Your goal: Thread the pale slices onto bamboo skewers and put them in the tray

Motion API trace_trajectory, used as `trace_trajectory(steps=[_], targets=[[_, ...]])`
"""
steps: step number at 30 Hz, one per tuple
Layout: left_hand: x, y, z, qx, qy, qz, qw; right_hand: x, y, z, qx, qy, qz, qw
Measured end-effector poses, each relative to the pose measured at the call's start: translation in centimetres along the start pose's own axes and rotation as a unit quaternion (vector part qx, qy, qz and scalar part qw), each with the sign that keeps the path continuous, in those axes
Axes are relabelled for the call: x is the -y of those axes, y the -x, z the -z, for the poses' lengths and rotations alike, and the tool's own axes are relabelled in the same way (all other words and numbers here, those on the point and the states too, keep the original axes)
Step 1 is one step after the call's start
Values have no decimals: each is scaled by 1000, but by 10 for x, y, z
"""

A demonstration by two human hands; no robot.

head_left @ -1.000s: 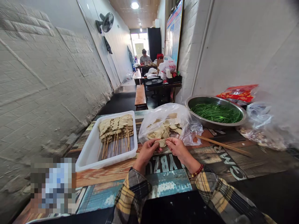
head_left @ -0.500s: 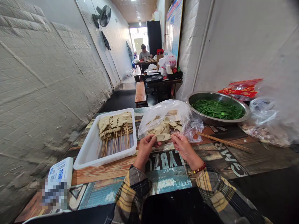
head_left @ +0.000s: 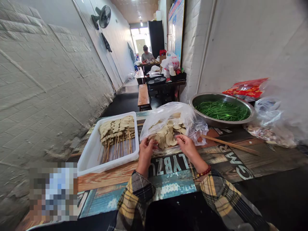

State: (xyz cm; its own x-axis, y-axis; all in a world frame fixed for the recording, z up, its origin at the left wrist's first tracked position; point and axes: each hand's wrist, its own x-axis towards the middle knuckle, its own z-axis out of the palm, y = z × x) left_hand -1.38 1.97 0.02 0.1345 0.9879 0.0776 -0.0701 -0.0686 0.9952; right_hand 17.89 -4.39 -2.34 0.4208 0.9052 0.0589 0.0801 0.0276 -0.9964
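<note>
My left hand (head_left: 145,149) and my right hand (head_left: 188,147) meet at the mouth of a clear plastic bag (head_left: 183,115) full of pale round slices (head_left: 166,137). The left fingers pinch a few slices at the bag's front edge. A thin bamboo skewer (head_left: 191,166) runs back under my right wrist, held in the closed right fingers, its tip among the slices between the two hands. Plaid sleeves cover both forearms, and a red bead bracelet sits on the right wrist.
A white tray (head_left: 86,160) of finished skewers lies to the left. A metal bowl (head_left: 211,123) of green stalks stands behind the bag, loose skewers (head_left: 228,146) lie to the right, with more bags (head_left: 269,122) beyond. A brick wall runs along the left. Another person (head_left: 145,54) sits far down the room.
Both hands moved forward from above the table edge into the bag's mouth. The folded slice held between them a second ago is now down among the loose slices.
</note>
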Motion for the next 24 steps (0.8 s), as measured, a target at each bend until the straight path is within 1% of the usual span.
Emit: trace_trajectory(steps=[4,8,10,12,13,15,16,17,18,20,22,24], targets=[[4,-2,0,-29,-48,-36,998,-2,-5,12,-48,82,45,994],[6,-2,1,-56,-83,-51,994,-2,-6,18,-64,138,68,986],[6,-1,2,-74,-114,-83,987,-2,-6,18,-59,154,78,983],[4,2,0,-74,-158,-132,976,-3,-6,15,-52,163,84,982],[2,4,-2,-58,-184,-158,968,-4,-6,14,-50,163,86,982],[-1,10,-9,14,-244,-200,949,-4,-6,11,-45,159,88,982],[-2,13,-14,57,-274,-214,936,-4,-6,9,-42,154,89,983],[-3,16,-18,88,-304,-220,923,-4,-5,8,-38,148,90,984],[-4,19,-23,103,-335,-224,909,-3,-5,7,-33,142,91,985],[-5,22,-31,110,-394,-235,882,-3,-4,6,-29,131,94,986],[-6,23,-34,103,-440,-257,854,-2,-4,6,-31,123,95,987],[-5,22,-35,85,-464,-281,836,-1,-4,6,-35,118,94,988]])
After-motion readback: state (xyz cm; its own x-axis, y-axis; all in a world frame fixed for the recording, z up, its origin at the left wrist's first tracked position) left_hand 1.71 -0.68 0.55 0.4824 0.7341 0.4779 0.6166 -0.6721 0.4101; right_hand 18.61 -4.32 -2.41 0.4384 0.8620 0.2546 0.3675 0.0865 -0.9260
